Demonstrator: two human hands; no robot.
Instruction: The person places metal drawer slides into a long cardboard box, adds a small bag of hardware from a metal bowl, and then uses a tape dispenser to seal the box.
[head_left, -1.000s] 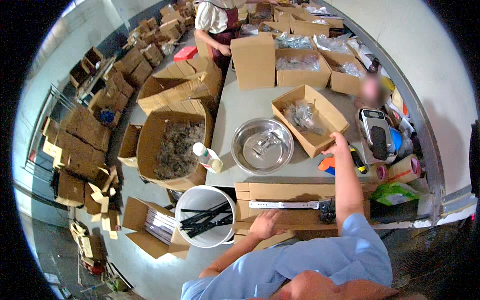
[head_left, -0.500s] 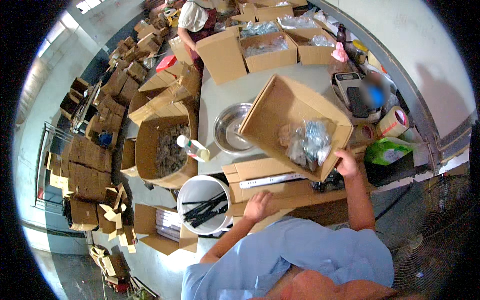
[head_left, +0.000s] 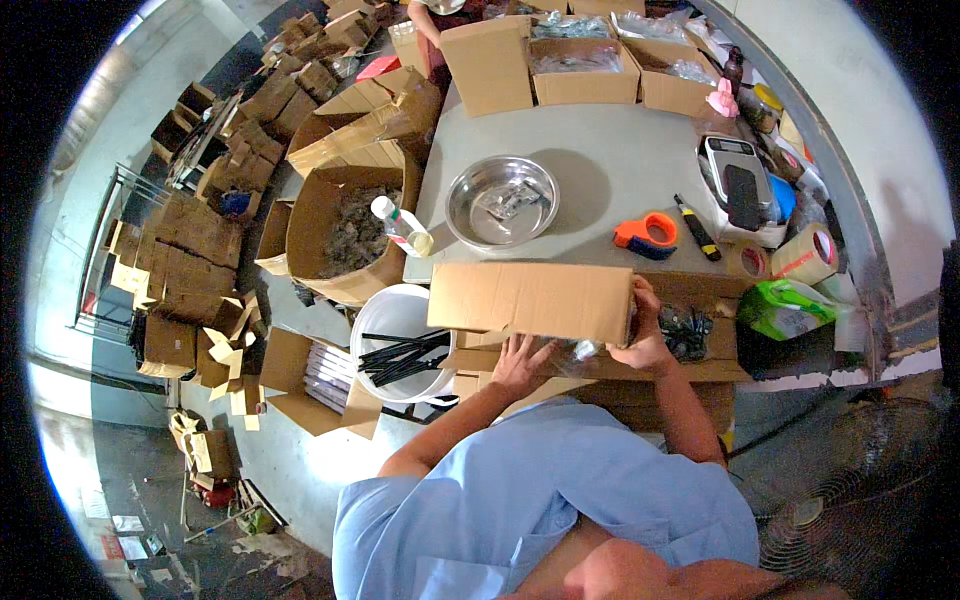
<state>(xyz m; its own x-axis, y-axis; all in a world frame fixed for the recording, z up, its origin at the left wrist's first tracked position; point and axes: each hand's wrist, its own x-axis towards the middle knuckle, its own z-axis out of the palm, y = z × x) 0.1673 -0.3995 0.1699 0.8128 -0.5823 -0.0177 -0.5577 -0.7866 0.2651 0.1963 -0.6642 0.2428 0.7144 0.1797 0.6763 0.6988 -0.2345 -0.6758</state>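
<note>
A brown cardboard box (head_left: pixel 530 298) is tipped on its side above the near edge of the table, its opening toward me. My right hand (head_left: pixel 647 335) grips the right end of the box, fingers wrapped round its wall. Just below the box's lower edge, my left hand (head_left: pixel 522 368) has its fingers spread and nothing visible in them. A bit of clear plastic bag (head_left: pixel 584 350) shows under the box between my hands; the rest of the contents is hidden. Beneath lies a flattened cardboard tray (head_left: pixel 720 370) with small dark parts (head_left: pixel 686 332) at its right.
A steel bowl (head_left: pixel 462 205) holds a small bag. Orange tape dispenser (head_left: pixel 630 234), yellow-black cutter (head_left: pixel 697 228) and scale (head_left: pixel 768 232) lie right. Left are a white bucket (head_left: pixel 405 300) of black strips, a bottle (head_left: pixel 402 226) and boxes. A person's arm (head_left: pixel 425 28) is at the back.
My right hand has brought the box nearer and tipped it over, so its bagged contents are mostly hidden. My left hand has shifted up to the box's edge. The tape dispenser and cutter are uncovered.
</note>
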